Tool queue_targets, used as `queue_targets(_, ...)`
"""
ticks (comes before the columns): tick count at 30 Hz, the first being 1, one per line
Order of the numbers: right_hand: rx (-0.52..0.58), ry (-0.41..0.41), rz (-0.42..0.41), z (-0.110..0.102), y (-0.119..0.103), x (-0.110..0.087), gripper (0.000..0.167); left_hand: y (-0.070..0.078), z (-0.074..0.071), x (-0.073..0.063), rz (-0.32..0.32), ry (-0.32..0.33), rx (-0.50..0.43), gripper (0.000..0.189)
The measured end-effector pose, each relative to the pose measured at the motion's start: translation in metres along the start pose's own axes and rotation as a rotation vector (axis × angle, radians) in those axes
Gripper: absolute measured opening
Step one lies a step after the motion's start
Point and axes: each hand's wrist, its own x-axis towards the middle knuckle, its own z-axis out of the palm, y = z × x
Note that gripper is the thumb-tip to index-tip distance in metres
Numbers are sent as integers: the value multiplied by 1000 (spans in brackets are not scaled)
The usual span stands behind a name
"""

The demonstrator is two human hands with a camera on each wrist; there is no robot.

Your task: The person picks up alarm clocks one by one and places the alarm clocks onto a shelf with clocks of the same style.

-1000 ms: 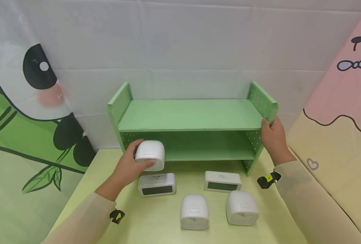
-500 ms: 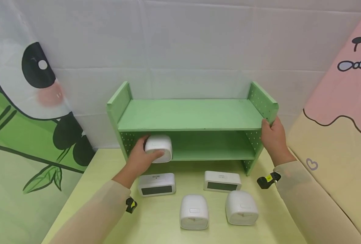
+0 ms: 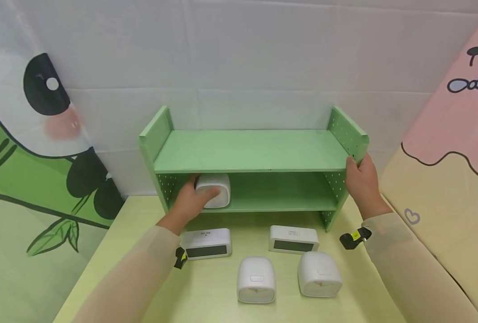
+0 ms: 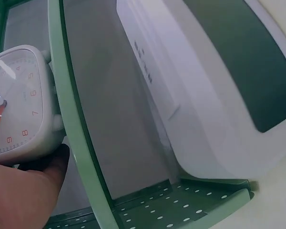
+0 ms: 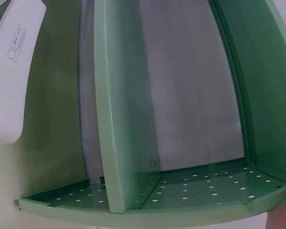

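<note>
From my end, L hand (image 3: 188, 201) grips a white rounded clock (image 3: 215, 180), thumb across its face; R hand (image 3: 362, 181) grips the green shelf (image 3: 251, 150) by its R side panel, thumb on the front edge. Nearest obstacle I see: a white digital clock (image 3: 206, 243) on the table (image 3: 206, 291), just in front of the shelf & close by the L wrist. A second digital clock (image 3: 293, 239) sits toward the R end, w/ a R rounded clock (image 3: 320, 274) just in front of it & a middle rounded clock (image 3: 257, 280) beside that. White backdrop (image 3: 255, 54) hangs behind. Shelf has two tiers; the held clock's in the lower one, near its L end, under the upper board (can't tell if its feet bear on the lower board).
</note>
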Motion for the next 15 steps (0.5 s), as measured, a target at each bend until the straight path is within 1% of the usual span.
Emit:
queue_targets(3, 11, 0, -12, 0, 1, 1, 58, 0, -1, 4, -2, 8, 15, 117)
queue_targets(7, 6, -5, -8, 0, 3, 2, 59, -2, -1, 9, -9, 18, 17, 115)
queue_targets(10, -13, 0, -1, 0, 3, 1, 60, -3, -1, 11, -6, 13, 15, 115)
queue_targets(15, -6, 0, -13, 1, 4, 1, 59, -2, -1, 12, -5, 11, 15, 113)
